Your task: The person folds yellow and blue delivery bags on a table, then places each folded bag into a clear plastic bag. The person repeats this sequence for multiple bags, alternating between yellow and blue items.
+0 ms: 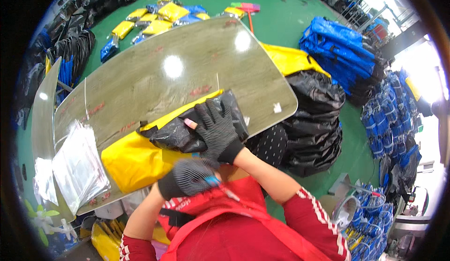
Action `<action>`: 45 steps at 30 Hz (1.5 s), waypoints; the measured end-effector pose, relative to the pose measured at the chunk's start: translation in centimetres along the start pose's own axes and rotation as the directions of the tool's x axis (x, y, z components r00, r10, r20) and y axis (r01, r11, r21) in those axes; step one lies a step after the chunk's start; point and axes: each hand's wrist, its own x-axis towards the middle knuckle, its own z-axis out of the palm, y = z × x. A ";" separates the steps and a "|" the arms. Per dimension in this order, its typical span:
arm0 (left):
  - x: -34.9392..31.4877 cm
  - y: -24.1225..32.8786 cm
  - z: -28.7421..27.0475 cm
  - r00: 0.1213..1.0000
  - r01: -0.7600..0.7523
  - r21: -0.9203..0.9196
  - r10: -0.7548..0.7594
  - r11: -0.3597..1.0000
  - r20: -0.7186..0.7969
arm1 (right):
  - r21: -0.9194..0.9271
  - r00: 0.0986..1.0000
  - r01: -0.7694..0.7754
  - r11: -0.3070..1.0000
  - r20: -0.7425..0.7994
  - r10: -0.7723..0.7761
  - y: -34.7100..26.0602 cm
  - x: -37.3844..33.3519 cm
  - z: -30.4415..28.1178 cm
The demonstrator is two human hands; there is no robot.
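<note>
A folded black and yellow plastic sheet lies along the near edge of the table; its black part [176,132] is bunched up, and its yellow part [136,165] spreads to the left. My right hand [216,132], in a striped dark glove, presses flat on the black part with fingers spread; a bare fingertip pokes from the glove. Closer to my body, my left hand [190,176] is smeared by motion in front of the red apron [234,193]. A small blue thing [212,181] shows at its fingers, too blurred to name.
Clear plastic bags [79,165] are stacked at the table's left end. The table [154,73] has rounded corners. Packed yellow and blue bundles [171,12] lie on the green floor beyond. Black sheeting [314,125] and blue sheeting [335,50] are piled to the right.
</note>
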 end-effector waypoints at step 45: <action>5.9 -4.4 0.4 0.739 0.282 0.455 0.111 0.845 -0.665 | 0.827 0.840 -0.433 0.359 0.226 0.493 -5.9 -7.1 1.1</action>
